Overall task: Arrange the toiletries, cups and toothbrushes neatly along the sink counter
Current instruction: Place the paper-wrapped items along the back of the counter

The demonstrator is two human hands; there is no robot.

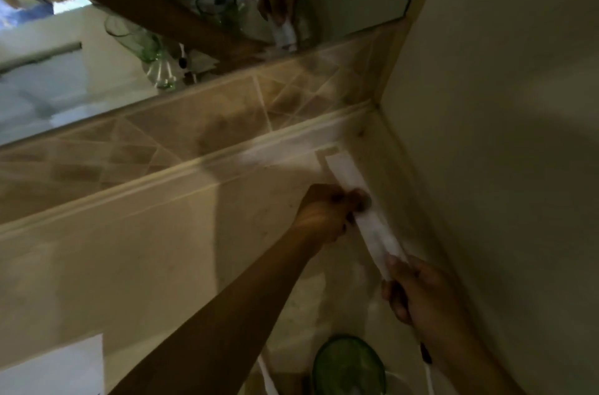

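A long white tube (pixel 356 200), probably toothpaste, lies along the beige counter (pixel 162 265) close to the right wall, its flat end toward the back corner. My left hand (pixel 327 213) pinches the tube at its middle from the left. My right hand (pixel 418 291) grips the tube's near end. A green glass cup (pixel 348 365) stands at the bottom edge of the view, just in front of my right hand. The image is blurred and dim.
A mirror (pixel 97 87) above the tiled backsplash (pixel 194 129) reflects green glasses and my arms. The right wall (pixel 502 135) meets the counter in a corner. A white box-like object (pixel 55 365) sits at the bottom left.
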